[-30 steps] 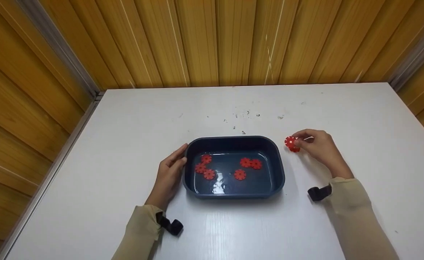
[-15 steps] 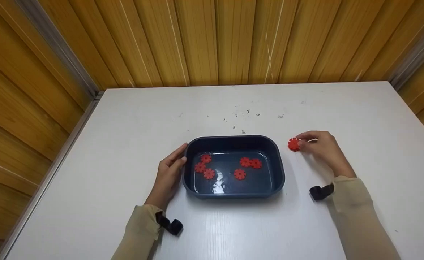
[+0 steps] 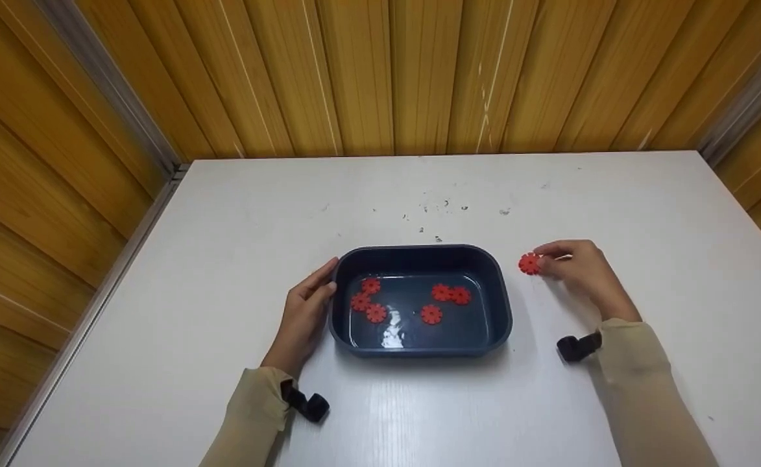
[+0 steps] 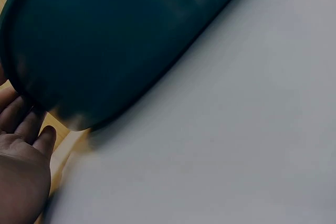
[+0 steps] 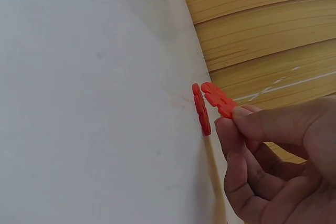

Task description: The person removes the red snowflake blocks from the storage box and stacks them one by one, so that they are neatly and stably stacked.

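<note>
A dark blue rectangular tub (image 3: 419, 353) stands on the white table. Several red notched discs (image 3: 431, 314) lie flat in it, in a left cluster and a right cluster. My left hand (image 3: 305, 311) rests against the tub's left wall, fingers extended along it; the left wrist view shows that hand (image 4: 23, 156) beside the tub's (image 4: 105, 51) rounded end. To the right of the tub, my right hand (image 3: 575, 269) pinches a red notched disc (image 3: 529, 263) between thumb and fingertips. In the right wrist view a second red disc (image 5: 201, 109) sits just beside the pinched disc (image 5: 216, 98).
The white table (image 3: 257, 220) has small dark scuffs beyond the tub. Wood-patterned panels (image 3: 419, 78) rise behind it and at both sides. A metal frame edge (image 3: 95, 292) runs along the left. Black straps (image 3: 309, 405) with small cameras sit on both wrists.
My right hand has shifted slightly right and toward me with its disc. Two overlapping discs showed there a second ago; the head view now shows one. The left hand and tub keep their place.
</note>
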Demonstrator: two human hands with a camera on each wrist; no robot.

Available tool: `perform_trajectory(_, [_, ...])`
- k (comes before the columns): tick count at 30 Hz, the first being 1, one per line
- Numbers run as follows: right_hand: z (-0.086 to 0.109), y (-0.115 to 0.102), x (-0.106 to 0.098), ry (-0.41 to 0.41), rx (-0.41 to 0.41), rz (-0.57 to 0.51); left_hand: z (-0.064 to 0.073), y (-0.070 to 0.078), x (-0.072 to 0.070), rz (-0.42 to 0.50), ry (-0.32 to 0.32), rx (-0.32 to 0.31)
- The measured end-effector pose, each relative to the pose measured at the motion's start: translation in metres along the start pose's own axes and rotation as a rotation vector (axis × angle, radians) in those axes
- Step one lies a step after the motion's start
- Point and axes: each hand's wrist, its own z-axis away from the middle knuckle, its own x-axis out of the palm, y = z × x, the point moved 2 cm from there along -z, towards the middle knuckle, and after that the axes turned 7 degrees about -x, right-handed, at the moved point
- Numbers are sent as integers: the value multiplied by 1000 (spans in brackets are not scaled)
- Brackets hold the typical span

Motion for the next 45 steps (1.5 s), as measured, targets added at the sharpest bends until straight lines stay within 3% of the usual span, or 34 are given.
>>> perform_trajectory(9, [-1, 1, 0, -2, 17, -28, 0, -1, -1, -60, -1, -10])
perform_trajectory(29, [-2, 3, 1, 5, 33, -68, -1, 1, 1, -49, 17, -14])
perform_trajectory(45, [-2, 1, -1, -9, 63, -10, 0, 0, 1, -37, 17, 8])
